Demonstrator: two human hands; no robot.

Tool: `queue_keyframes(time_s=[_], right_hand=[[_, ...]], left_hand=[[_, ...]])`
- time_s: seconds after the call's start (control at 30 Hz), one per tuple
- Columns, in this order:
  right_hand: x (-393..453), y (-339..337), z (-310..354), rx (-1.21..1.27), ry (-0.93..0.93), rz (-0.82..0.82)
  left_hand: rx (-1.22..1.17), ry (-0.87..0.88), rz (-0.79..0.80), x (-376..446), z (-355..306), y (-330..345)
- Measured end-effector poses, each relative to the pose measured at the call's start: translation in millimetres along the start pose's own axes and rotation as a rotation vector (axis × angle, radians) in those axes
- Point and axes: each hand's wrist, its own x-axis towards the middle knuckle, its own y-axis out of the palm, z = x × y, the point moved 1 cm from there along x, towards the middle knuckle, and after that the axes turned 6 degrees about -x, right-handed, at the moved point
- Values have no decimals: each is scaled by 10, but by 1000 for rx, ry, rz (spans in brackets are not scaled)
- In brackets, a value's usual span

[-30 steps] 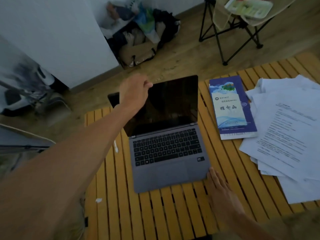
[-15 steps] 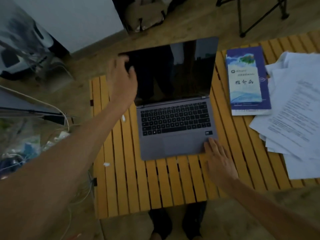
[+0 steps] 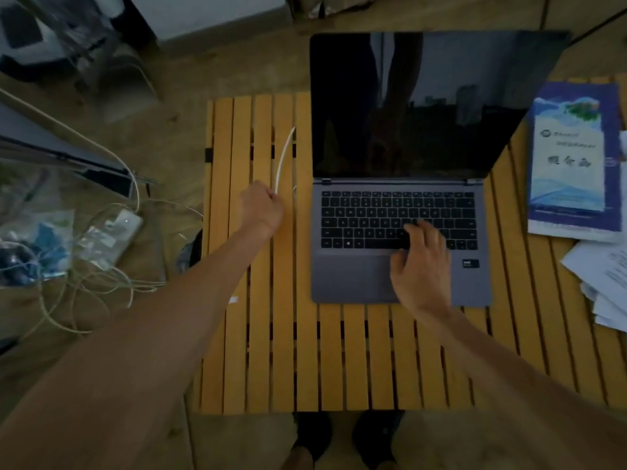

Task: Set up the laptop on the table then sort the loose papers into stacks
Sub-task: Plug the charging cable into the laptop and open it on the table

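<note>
Since the earlier frame, both hands have shifted: the left hand [image 3: 260,206] has left the laptop's lid and dropped to the slats beside the machine, and the right hand [image 3: 420,262] has gone from the front corner of the base up onto the palm rest and keys.

Largest in view, the slatted wooden tabletop [image 3: 264,351] spans the middle, lit yellow-orange against a dim wooden floor [image 3: 163,106]. On it, toward the far right half, stands the grey laptop [image 3: 356,276], lid open and leaning back, its dark screen [image 3: 420,103] blank apart from reflections, its keyboard [image 3: 366,215] facing the person. To the right of the screen lies a blue booklet [image 3: 570,157] with printed characters on its cover, and nearer along the right edge a spread of loose papers [image 3: 607,276], overlapping and unsorted, partly cut off by the frame.

On the floor at left sits a tangle of pale cords [image 3: 84,286] with some plastic-wrapped items [image 3: 37,245] too dim to identify.

The left hand is clenched around a thin white cable [image 3: 283,157], which rises from the fist along the slats just left of the laptop. The right hand is released, fingers [image 3: 415,228] spread loosely, tips touching the lower keys and palm over the touchpad area.
</note>
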Motion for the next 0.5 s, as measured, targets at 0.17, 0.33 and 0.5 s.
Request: queue_keyframes(time_s=[0.17, 0.33, 0.5], right_hand=[[37, -68, 379, -92, -243, 75], [450, -248, 1144, -311, -589, 143], [959, -572, 1997, -798, -861, 341]], left_hand=[[-180, -110, 119, -193, 38, -116], [-551, -248, 232, -448, 144, -277], [-905, -336, 300, -847, 301, -492]])
